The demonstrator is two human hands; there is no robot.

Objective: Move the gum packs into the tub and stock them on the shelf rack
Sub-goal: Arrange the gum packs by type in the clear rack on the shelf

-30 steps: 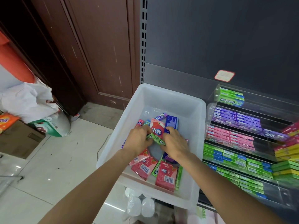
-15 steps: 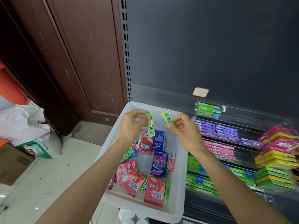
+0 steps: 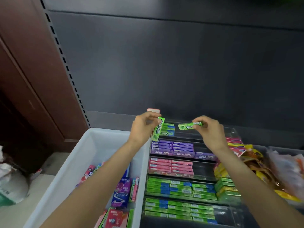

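Note:
My left hand (image 3: pixel 142 127) pinches a green gum pack (image 3: pixel 158 129) that hangs nearly upright. My right hand (image 3: pixel 211 131) pinches a second green gum pack (image 3: pixel 187 126) held level. Both packs hover above the top row of the clear shelf rack (image 3: pixel 228 134), where a few green packs (image 3: pixel 168 129) lie. Lower rows hold purple packs (image 3: pixel 172 146), pink packs (image 3: pixel 171 167) and green packs (image 3: pixel 179 188). The white tub (image 3: pixel 98 137) stands left of the rack with several mixed gum packs (image 3: pixel 122 191) inside, partly hidden by my left forearm.
A dark back panel (image 3: pixel 164 63) rises behind the rack. Stacked yellow, red and green packs (image 3: pixel 225 181) and snack bags (image 3: pixel 271 170) sit to the right. A brown door (image 3: pixel 24 71) and bags on the floor (image 3: pixel 9 183) are to the left.
Both hands rose out of the tub, each with a green pack, and moved right to above the rack's top row. The right pack turned level.

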